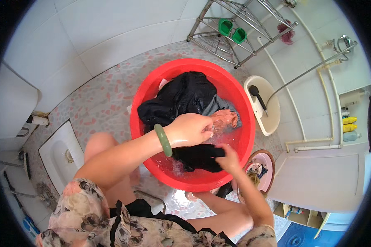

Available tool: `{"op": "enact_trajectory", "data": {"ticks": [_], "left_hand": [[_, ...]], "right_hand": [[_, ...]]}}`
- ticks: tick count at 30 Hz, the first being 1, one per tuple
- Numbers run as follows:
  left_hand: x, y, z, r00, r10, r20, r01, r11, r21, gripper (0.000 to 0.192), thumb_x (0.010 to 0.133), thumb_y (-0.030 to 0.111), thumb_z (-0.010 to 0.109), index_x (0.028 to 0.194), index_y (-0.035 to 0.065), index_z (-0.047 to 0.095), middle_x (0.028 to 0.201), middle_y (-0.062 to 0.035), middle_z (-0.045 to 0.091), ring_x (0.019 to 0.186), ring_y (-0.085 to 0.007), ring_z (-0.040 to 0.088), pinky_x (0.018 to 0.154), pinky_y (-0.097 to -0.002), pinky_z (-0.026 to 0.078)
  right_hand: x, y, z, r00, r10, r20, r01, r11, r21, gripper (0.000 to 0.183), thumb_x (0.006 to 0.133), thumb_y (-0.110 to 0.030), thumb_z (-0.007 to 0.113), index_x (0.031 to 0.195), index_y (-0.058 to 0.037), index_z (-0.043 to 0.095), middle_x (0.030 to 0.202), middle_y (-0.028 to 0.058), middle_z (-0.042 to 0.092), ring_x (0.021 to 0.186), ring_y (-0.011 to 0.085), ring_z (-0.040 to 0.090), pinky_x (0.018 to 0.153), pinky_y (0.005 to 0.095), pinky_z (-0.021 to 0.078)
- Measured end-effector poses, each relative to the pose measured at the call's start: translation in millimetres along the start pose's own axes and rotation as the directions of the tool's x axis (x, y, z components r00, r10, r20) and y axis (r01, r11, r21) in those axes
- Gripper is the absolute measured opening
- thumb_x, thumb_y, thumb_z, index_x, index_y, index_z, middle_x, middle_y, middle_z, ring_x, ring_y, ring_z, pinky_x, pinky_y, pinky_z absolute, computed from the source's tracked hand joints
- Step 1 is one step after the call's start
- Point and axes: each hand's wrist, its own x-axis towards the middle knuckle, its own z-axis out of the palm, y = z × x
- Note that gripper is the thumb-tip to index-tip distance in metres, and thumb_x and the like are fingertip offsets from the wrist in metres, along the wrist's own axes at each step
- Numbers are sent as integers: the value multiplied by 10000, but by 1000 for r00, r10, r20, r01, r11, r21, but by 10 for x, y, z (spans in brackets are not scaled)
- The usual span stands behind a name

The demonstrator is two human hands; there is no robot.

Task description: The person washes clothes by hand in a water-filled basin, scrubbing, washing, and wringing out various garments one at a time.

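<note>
A large red plastic basin (138, 102) of water stands before me with wet clothes in it. My left hand (190, 129), with a green bangle (163, 140) on the wrist, is over the middle of the basin. Its fingers are curled beside an orange cloth (224, 119); whether they pinch anything is hidden. Lower in the basin, my right hand (229, 160) grips the edge of a black cloth (199, 157). Farther back, a bulky black garment (185, 94) rises from the water, with a grey cloth (219, 105) partly under it.
A metal rack (216, 37) holding green slippers (225, 27) stands at the back. On the right are a cream tub (275, 106) with a black shower head (257, 95) and a pink basin (267, 159) of clothes. A squat toilet (60, 157) lies left.
</note>
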Motion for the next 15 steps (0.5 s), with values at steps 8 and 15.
{"op": "enact_trajectory", "data": {"ticks": [8, 15], "left_hand": [[-62, 50, 51, 999, 34, 4, -35, 994, 108, 220, 762, 222, 566, 883, 41, 534, 734, -144, 579, 701, -330, 576, 609, -410, 450], [-94, -190, 75, 1000, -4, -3, 4, 989, 148, 209, 766, 216, 561, 871, 36, 544, 738, -146, 582, 708, -329, 577, 617, -408, 450]], "right_hand": [[353, 1271, 2201, 931, 363, -28, -348, 865, -361, 650, 766, -482, 507, 1288, -155, 300, 1236, 163, 452, 1091, 367, 475, 889, 445, 395], [647, 1392, 1372, 888, 423, -178, -453, 871, -191, 374, 668, -139, 597, 1030, -52, 563, 983, 164, 600, 895, 310, 587, 775, 406, 453]]}}
